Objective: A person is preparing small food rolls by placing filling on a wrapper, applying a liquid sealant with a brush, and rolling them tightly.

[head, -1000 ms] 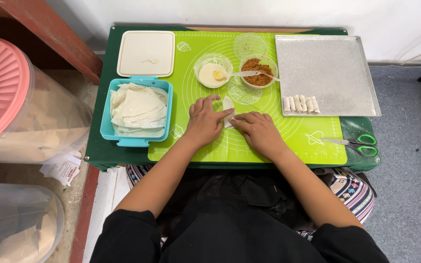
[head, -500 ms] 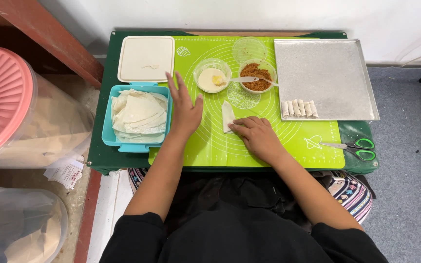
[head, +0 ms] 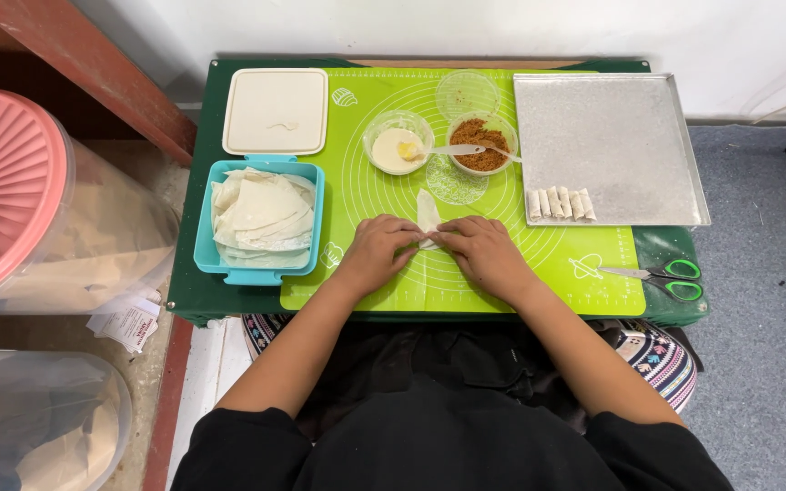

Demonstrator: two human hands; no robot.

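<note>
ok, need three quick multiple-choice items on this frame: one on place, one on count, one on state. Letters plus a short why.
1. Where do the scissors lie?
A. on the tray
B. at the mat's right edge
C. in the blue tub

2. How many finished rolls sit on the metal tray?
A. two
B. five
C. nine

3. What is the state of the blue tub?
A. lid off, wrappers showing
B. lid on
C. tipped over

Answers:
1 B, they rest beside the green mat.
2 B, five lie in a row.
3 A, the white lid lies behind it.
</note>
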